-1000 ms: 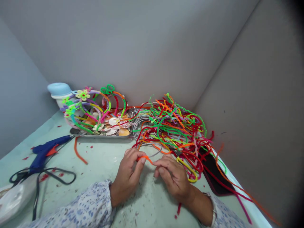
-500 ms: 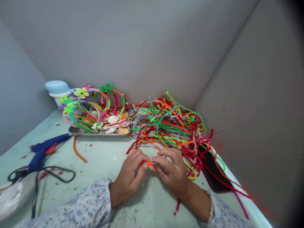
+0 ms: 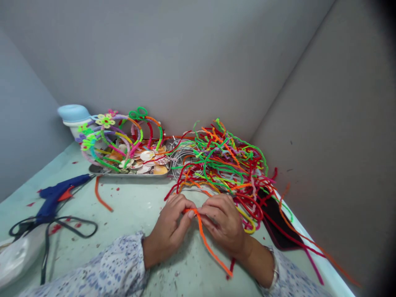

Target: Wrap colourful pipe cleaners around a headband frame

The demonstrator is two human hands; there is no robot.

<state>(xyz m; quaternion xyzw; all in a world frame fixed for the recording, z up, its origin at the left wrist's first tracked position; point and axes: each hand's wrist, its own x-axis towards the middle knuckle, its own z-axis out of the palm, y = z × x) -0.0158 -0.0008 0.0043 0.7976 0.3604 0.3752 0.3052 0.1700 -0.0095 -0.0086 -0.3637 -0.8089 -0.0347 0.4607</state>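
My left hand (image 3: 169,225) and my right hand (image 3: 223,222) meet over the pale green table (image 3: 133,206), both pinched on one orange pipe cleaner (image 3: 208,244). Its top end sits between my fingertips and its free length trails toward me, past my right wrist. Just beyond my hands lies a big tangle of pipe cleaners (image 3: 229,165) in red, green, orange and yellow, with some wire hoops (image 3: 182,154) at its left side.
A metal tray (image 3: 130,172) at the back holds shells and wrapped hoops with flowers. A blue glue gun (image 3: 58,194) and its black cord (image 3: 71,227) lie left. A loose orange pipe cleaner (image 3: 100,198), a pale blue container (image 3: 72,115) and a dark phone (image 3: 275,222) are nearby.
My hands have drawn closer together. The orange pipe cleaner, earlier a short bit between my fingers, now hangs down in a long strand toward me.
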